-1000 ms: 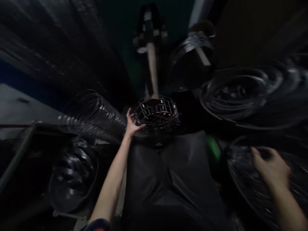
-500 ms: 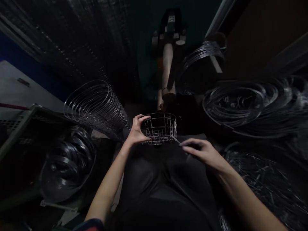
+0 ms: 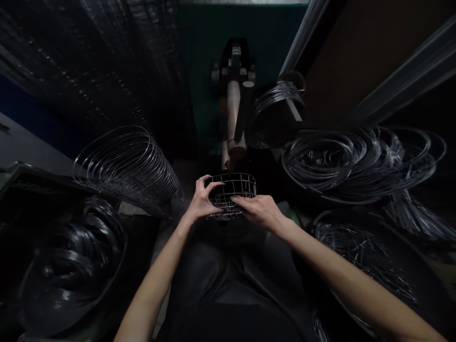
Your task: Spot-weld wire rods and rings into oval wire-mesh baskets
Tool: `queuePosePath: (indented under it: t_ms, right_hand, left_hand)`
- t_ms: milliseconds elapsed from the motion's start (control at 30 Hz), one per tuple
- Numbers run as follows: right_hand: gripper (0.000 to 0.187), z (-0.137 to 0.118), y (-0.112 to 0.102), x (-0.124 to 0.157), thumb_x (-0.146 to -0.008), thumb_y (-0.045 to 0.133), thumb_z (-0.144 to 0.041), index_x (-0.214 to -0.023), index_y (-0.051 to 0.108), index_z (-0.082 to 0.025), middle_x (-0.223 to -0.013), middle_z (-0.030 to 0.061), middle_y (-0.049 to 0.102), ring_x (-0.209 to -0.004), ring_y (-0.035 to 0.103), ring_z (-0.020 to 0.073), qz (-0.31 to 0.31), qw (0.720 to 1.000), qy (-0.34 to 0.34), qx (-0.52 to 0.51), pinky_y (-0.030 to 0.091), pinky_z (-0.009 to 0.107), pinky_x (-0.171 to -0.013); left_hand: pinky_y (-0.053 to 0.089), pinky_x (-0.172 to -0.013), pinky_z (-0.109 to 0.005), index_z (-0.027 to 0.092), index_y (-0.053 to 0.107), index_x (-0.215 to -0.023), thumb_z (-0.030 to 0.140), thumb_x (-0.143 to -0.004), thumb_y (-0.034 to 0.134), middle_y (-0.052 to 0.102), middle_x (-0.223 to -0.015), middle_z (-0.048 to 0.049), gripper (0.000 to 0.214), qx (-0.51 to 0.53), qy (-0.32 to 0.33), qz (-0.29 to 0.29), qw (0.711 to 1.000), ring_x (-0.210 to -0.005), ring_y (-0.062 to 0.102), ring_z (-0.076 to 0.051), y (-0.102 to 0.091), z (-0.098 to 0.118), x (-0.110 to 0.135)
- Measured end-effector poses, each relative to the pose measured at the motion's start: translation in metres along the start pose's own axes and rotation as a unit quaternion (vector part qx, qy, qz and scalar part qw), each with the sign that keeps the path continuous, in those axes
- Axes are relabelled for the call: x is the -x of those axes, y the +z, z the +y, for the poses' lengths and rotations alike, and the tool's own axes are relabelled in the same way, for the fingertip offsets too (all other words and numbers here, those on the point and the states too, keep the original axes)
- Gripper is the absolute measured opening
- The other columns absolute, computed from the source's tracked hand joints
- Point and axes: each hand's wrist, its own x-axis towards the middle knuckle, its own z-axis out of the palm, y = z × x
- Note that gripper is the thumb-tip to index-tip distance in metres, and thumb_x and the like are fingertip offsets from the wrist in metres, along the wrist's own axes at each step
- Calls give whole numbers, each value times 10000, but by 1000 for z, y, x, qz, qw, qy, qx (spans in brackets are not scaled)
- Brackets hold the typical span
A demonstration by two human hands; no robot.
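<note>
A small round basket (image 3: 237,183) of shiny wire stands in front of my lap, below the end of a thick metal machine arm (image 3: 234,114). My left hand (image 3: 204,199) grips its left side, thumb low and fingers over the upper wires. My right hand (image 3: 261,209) is at the basket's right front, with its fingers pressed together and their tips against or just inside the wire wall. Whatever lies between those fingertips is hidden. A dark apron (image 3: 231,266) covers my lap below the basket.
A tall stack of wire rings (image 3: 131,161) stands at left, behind a crate (image 3: 21,171) holding coiled metal strip (image 3: 78,251). On the right are a pile of wire rings (image 3: 331,161) and a tub of short wires (image 3: 359,251). More rings (image 3: 276,111) hang near the machine.
My right hand has moved left to the basket, and the thin wire piece at its fingertips no longer shows. My left hand keeps its hold. The view has shifted a little.
</note>
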Motion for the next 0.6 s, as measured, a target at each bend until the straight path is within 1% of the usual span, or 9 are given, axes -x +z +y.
queuePosePath:
  t_ms: [133,200,333,500,600]
  right_hand:
    - [364,10,2,-6,-911,486,-259,-1249,621,-250,-1148,46,694,-722,700,178,50,999,-10,-5,461,263,-544]
    - [348,14,3,-7,-906,497,-261,-1225,636,-252,-1132,47,702,-716,697,173,66,998,-15,-6,461,258,-551]
    - [345,16,5,-10,-896,511,-255,-1216,639,-262,-1121,32,707,-695,692,165,74,997,-28,11,448,253,-542]
    - [323,16,6,-16,-915,491,-274,-1197,648,-273,-1100,18,714,-700,692,155,79,996,-26,27,432,244,-542]
    - [326,16,4,-20,-916,501,-287,-1209,644,-277,-1099,21,714,-682,690,151,78,996,-23,38,419,242,-530]
  left_hand:
    - [394,-1064,-515,251,567,-1214,335,-496,884,300,-1300,-100,789,9,-12,6,1000,-1263,353,-338,4,-2,-7]
    - [397,-1062,-511,246,567,-1217,303,-490,885,296,-1300,-101,795,10,-14,9,1000,-1261,350,-337,5,-3,-9]
    - [391,-1070,-505,253,565,-1215,223,-473,876,291,-1302,-95,805,5,-12,16,1000,-1261,345,-329,6,-4,-10]
    - [390,-1070,-505,262,566,-1218,263,-485,876,286,-1297,-93,795,10,-18,16,1000,-1263,341,-330,4,-7,-12]
    - [384,-1077,-502,267,567,-1220,260,-487,874,280,-1304,-90,794,11,-17,19,1000,-1271,336,-330,2,-11,-15]
